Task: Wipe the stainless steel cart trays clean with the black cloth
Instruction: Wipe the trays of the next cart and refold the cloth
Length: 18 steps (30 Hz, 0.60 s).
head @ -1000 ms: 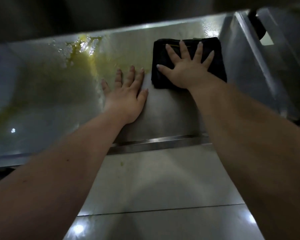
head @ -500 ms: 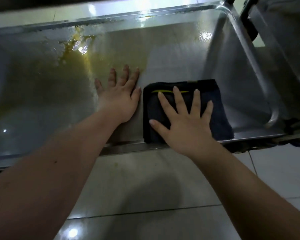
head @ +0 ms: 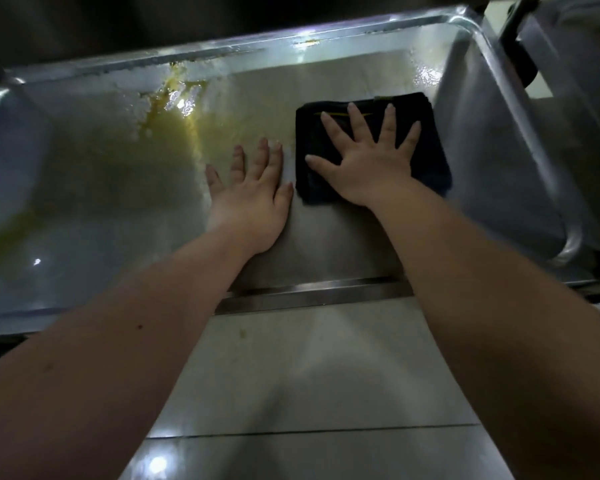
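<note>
The black cloth, folded into a thick pad, lies flat on the floor of the stainless steel tray, in its right half and near the right-hand wall. A thin yellow line runs along the cloth's far edge. The right hand presses down on top of it, palm flat. Its grip is fully spread: the fingers are straight and fanned apart and curl round nothing, so the cloth is held only by the weight on it.

Just beside the cloth, to its left, the left hand rests palm down on the bare steel. Its fingers are straight and close together, and its grip holds nothing. The thumb lies close to the cloth's near left corner; whether the two touch cannot be told.

Further left, a yellow-green smear spreads across the tray floor, with a crust of whitish residue along the far wall above it. The steel around the hands looks dull and free of the smear.

The tray's near rim runs under both forearms. Below it lies a pale tiled floor. A dark post rises past the tray's far right corner.
</note>
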Tool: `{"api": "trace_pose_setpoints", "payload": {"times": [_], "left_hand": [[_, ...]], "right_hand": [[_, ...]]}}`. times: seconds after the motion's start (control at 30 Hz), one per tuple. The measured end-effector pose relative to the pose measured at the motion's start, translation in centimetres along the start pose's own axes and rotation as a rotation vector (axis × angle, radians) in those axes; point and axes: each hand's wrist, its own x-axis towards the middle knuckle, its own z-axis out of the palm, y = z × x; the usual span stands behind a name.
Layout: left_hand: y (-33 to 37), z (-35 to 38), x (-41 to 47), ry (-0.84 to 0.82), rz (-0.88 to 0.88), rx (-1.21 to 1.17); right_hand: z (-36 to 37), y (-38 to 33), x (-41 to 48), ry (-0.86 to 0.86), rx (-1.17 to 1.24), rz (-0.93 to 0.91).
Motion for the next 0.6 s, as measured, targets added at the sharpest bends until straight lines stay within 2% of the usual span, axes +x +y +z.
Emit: {"api": "trace_pose_setpoints", "payload": {"times": [0.2, 0.33, 0.47, 0.6], "left_hand": [[0.0, -0.1, 0.1, -0.006, -0.003, -0.020], [0.2, -0.1, 0.2, -0.011, 0.001, -0.036], [0.2, 0.0, 0.3, -0.003, 0.006, -0.031], [0.4, 0.1, 0.3, 0.006, 0.009, -0.026]], "right_hand": [[-0.1, -0.5, 1.8, 0.056, -0.003, -0.012], [-0.3, 1.6, 1.9, 0.063, -0.024, -0.022], [-1.3, 7.5, 2.2, 0.097, -0.023, 0.097], [-1.9, 11.5, 2.3, 0.035, -0.037, 0.209]]}}
